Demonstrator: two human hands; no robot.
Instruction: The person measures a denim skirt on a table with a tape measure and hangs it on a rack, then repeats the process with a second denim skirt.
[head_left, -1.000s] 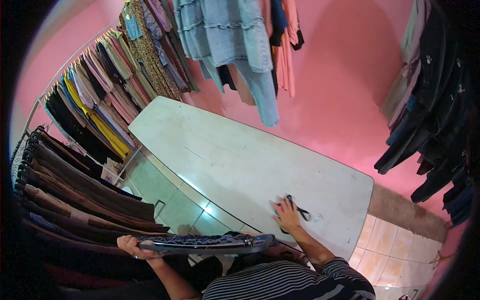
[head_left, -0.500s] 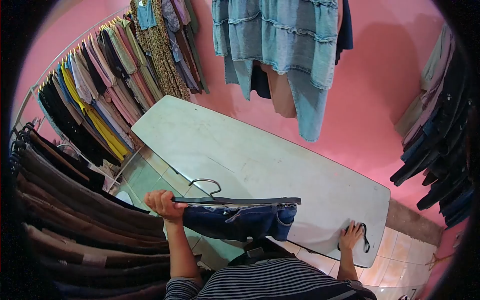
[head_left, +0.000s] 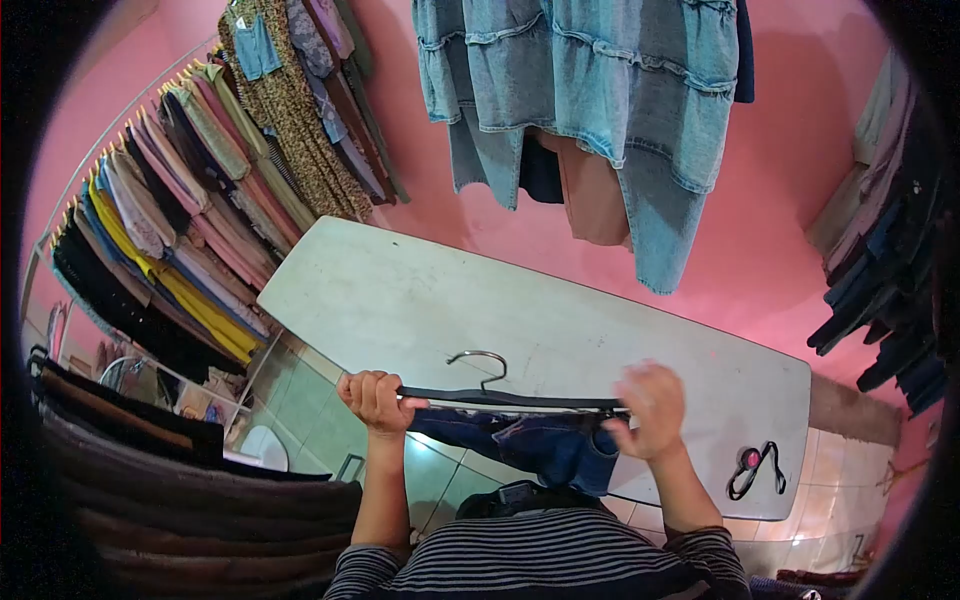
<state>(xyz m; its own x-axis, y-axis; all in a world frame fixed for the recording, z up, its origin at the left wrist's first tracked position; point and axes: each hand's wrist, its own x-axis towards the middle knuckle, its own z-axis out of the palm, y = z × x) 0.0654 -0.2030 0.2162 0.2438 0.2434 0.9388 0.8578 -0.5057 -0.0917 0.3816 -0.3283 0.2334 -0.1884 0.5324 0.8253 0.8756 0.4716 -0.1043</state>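
A black hanger (head_left: 530, 400) with a metal hook is held level in front of me, over the near edge of the white table (head_left: 380, 300). Dark blue jeans (head_left: 572, 452) hang from its bar. My left hand (head_left: 375, 402) is closed around the hanger's left end. At the right end is my right hand (head_left: 655, 410), blurred by motion, its thumb apart from the raised fingers. Whether it touches the bar cannot be made out. On the table's right end lies a black cord with a pink piece (head_left: 750, 458), apart from both hands.
A rack of clothes (head_left: 170, 200) stands at the left, with dark trousers (head_left: 220, 500) hanging nearer to me. Denim garments (head_left: 580, 90) hang on the pink wall ahead. More dark clothes (head_left: 890, 280) hang at the right. A white round object (head_left: 265, 447) is on the tiled floor.
My right hand has left the table and the black cord and come up to the hanger's right end. My left hand has shifted right with the hanger and jeans.
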